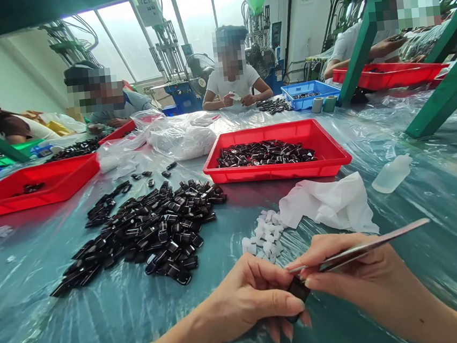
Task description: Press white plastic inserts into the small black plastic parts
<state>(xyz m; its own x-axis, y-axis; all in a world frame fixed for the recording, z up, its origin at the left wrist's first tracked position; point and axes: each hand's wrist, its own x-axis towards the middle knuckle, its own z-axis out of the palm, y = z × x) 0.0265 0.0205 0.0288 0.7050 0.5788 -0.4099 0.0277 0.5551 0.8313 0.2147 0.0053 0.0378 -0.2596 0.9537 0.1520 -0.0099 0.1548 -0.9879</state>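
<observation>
My left hand (252, 296) pinches a small black plastic part (298, 290) between thumb and fingers, low in the middle of the view. My right hand (351, 273) holds metal tweezers (365, 249), whose tips rest at the top of that black part. Just beyond my hands lies a small heap of white pieces (264, 235). A large pile of black parts (149, 230) spreads over the table to the left.
A red tray (332, 159) with black parts stands ahead, a white cloth (328, 202) and a clear bottle (392, 173) near it. More red trays (33, 201) and a blue one (309, 88) lie farther off. Several other people sit around the plastic-covered table; green frame legs (440, 100) stand right.
</observation>
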